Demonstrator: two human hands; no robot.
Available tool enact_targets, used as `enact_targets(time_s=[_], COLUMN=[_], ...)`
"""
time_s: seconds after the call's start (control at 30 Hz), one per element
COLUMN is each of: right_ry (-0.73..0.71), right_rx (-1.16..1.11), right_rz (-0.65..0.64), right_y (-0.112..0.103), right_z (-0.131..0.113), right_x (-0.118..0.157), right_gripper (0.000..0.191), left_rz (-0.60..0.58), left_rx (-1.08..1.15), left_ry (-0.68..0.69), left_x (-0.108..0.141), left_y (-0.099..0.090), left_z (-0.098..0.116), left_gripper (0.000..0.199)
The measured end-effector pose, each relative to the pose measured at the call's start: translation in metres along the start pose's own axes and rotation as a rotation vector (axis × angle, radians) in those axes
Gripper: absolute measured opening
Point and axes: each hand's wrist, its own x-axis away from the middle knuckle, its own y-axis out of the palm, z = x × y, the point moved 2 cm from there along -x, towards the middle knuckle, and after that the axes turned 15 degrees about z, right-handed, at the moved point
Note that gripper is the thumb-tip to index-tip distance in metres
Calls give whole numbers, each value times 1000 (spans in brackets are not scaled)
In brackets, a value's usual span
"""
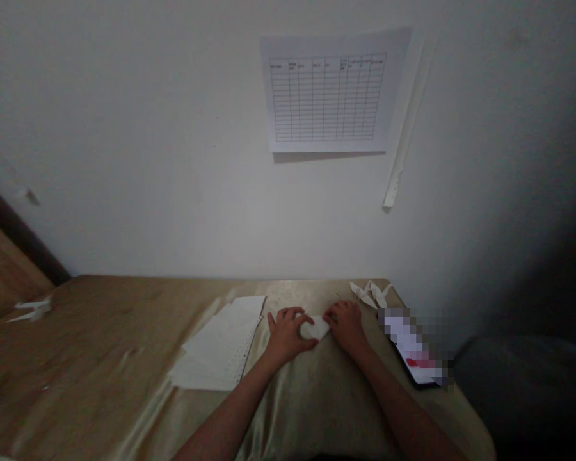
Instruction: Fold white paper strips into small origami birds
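A small piece of folded white paper (318,327) lies on the cloth-covered table between my hands. My left hand (287,334) curls round its left side, thumb and index finger a little apart with the paper between them. At the right corner, the bent fingers of my right hand (347,323) are closed on the paper's edge. The fingertips of that hand are partly hidden, and the fold lines are too faint to follow.
White sheets (221,349) lie fanned out left of my hands. At the right edge rests a phone (415,352), partly pixelated, with folded paper strips (372,293) behind it. Paper scraps (34,310) sit far left. A printed table sheet (329,96) hangs on the wall.
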Motion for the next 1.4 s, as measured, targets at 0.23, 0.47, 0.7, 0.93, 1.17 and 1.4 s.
enact_targets(time_s=[0.23,0.47,0.7,0.93,1.17,1.4], right_ry=[48,46,63,91,100,90], right_rx=[71,70,62,69,73,76], right_rz=[-17,3,4,13,12,11], right_y=[1,1,1,2,1,1], right_z=[-5,-5,-5,-6,-6,-5], right_x=[4,4,5,5,6,6], right_gripper=[15,14,15,14,15,14], left_rz=[0,8,16,7,6,13], left_rx=[21,31,11,-6,-11,-12], left_ry=[-15,-39,-43,-51,-34,-47], left_x=[0,-1,-2,-4,-3,-3], left_y=[-1,-2,1,4,3,3], left_z=[0,2,2,1,2,3], left_gripper=[43,33,37,41,42,31])
